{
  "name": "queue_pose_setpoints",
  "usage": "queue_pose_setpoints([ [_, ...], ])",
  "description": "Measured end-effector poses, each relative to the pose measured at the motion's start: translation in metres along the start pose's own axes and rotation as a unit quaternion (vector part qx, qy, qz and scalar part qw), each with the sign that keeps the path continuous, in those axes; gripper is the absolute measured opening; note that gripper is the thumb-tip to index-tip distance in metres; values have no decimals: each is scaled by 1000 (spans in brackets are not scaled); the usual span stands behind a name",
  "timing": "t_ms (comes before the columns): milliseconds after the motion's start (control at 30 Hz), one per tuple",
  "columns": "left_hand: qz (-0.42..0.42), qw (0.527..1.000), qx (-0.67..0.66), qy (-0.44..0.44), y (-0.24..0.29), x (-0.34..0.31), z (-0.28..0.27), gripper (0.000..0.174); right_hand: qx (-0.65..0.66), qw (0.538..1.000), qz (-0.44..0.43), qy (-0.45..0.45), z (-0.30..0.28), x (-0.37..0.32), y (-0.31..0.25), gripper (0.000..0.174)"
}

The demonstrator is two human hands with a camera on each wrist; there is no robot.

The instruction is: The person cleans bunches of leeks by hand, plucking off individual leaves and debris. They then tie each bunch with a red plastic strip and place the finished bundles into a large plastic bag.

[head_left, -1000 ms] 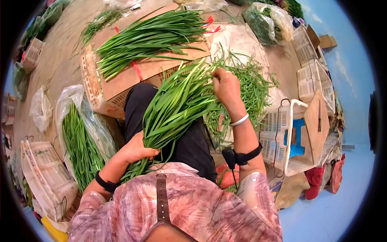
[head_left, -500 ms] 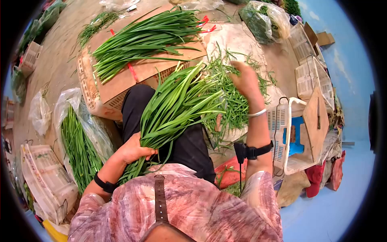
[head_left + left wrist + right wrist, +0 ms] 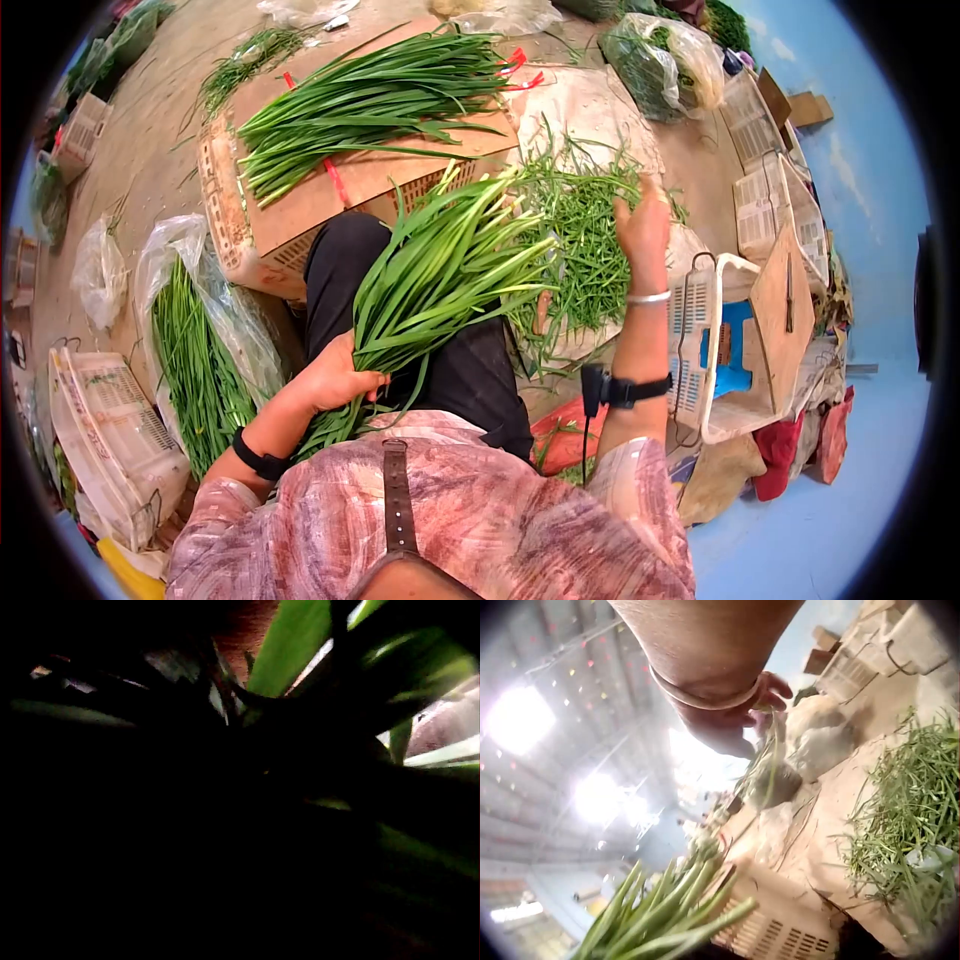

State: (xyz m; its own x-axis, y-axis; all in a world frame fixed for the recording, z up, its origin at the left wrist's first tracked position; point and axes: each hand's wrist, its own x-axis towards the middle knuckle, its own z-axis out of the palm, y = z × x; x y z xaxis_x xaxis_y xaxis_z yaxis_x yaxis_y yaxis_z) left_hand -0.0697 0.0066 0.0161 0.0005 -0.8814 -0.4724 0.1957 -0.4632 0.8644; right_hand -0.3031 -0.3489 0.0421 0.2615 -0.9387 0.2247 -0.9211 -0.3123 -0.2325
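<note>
A loose bunch of garlic chives (image 3: 440,275) lies across the person's lap, pale stalk ends pointing up and right. The left hand (image 3: 338,375) grips its leafy lower part, thumb across the leaves. The left wrist view is mostly dark, with a few broad green leaves (image 3: 292,649) lit at the top. Out to the right, the right hand (image 3: 645,228) is over the far side of a heap of green trimmings (image 3: 585,245). In the right wrist view a thin green strand (image 3: 775,742) hangs from its curled fingers, apart from the bunch.
A bundle of chives (image 3: 375,100) lies on a board over a crate (image 3: 225,220) in front, with red ties. More chives (image 3: 195,360) lie in a plastic bag at left. White crates (image 3: 115,430) stand at left and a white basket (image 3: 715,350) at right.
The right hand has left the stalk ends of the bunch and moved right, over the trimmings. The left hand keeps its grip on the bunch in about the same place.
</note>
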Motion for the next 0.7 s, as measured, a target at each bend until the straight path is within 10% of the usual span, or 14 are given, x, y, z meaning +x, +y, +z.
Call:
queue_pose_setpoints([
  [100, 41, 994, 88, 41, 6, -2, 7, 38, 423, 898, -90, -82, -15, -26, -64, 46],
  [200, 109, 959, 234, 113, 17, -6, 7, 59, 409, 875, -168, -200, 1, -35, -83, 42],
  [400, 215, 785, 493, 308, 62, -17, -4, 79, 665, 733, -108, -94, -66, -86, -70, 34],
  [700, 129, 770, 558, 282, 12, 4, -31, 82, 502, 797, -85, -324, -9, -119, -28, 18],
])
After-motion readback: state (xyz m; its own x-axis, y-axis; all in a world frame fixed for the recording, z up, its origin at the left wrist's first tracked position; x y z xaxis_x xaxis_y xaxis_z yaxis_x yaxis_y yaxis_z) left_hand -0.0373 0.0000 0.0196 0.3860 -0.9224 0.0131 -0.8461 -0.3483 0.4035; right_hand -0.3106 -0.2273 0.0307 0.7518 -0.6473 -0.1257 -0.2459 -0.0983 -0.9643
